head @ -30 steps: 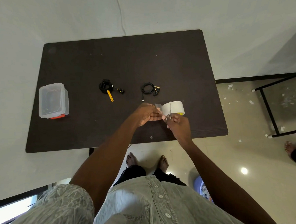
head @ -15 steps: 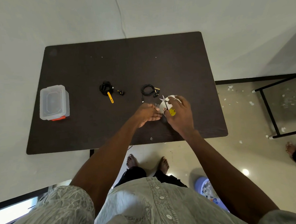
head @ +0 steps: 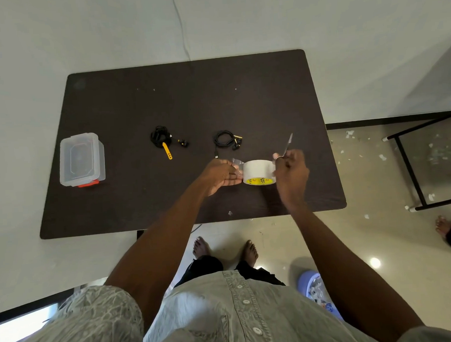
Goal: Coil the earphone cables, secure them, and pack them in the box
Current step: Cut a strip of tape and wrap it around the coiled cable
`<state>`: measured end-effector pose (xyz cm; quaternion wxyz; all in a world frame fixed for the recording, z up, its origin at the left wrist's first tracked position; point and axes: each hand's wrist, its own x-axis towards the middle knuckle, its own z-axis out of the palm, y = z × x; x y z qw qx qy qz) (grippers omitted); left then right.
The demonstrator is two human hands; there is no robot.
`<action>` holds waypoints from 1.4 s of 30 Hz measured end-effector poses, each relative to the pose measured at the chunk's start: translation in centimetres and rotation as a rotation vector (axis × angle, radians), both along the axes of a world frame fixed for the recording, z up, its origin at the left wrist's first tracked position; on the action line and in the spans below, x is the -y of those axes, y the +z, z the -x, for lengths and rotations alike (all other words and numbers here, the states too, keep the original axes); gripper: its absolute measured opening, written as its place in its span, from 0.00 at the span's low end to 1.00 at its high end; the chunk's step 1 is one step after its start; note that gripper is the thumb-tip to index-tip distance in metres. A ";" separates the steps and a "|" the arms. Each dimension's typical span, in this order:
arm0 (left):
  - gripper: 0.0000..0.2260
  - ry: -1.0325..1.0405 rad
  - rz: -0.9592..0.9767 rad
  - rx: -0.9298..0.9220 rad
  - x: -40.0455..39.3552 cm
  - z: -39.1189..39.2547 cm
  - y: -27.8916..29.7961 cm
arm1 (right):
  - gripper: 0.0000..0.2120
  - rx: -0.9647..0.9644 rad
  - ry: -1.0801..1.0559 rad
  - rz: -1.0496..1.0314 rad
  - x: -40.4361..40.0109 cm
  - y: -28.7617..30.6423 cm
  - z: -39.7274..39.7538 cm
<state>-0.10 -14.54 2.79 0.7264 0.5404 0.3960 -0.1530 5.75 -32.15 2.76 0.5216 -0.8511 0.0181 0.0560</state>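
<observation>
Two coiled black earphone cables lie mid-table: one [head: 160, 138] with a yellow strap, the other [head: 226, 139] to its right, loose. A roll of clear tape [head: 259, 172] with a yellow core stands on edge near the front of the dark table [head: 189, 99]. My left hand [head: 220, 174] pinches a short piece of tape at the roll's left side. My right hand [head: 291, 171] grips small scissors [head: 287, 144] whose blades point up and away, and it touches the roll's right side. A clear plastic box [head: 81, 158] with an orange latch sits at the left.
The table's front edge lies just below my hands. A black metal frame [head: 412, 166] stands on the floor to the right. Another person's foot [head: 443, 227] shows at the far right. A blue bin [head: 312, 286] sits on the floor by my right arm.
The scissors have come off the tape and now point upward in my right hand, which moved right of the roll. The roll stands on the table; my left hand holds the tape piece.
</observation>
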 end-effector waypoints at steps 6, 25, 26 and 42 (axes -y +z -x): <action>0.05 0.012 0.019 -0.001 0.1 -0.1 0.2 | 0.10 -0.103 0.090 0.430 1.9 -1.4 -4.2; 0.06 0.119 0.111 0.007 0.9 0.6 -0.3 | 0.13 -0.171 0.476 0.831 1.2 -2.1 -5.7; 0.06 0.124 0.110 0.006 1.0 0.7 -0.3 | 0.12 -0.180 0.475 0.829 1.1 -2.1 -5.8; 0.06 0.104 0.125 0.029 0.8 1.0 -0.4 | 0.14 0.029 0.367 0.676 0.8 -1.2 -4.5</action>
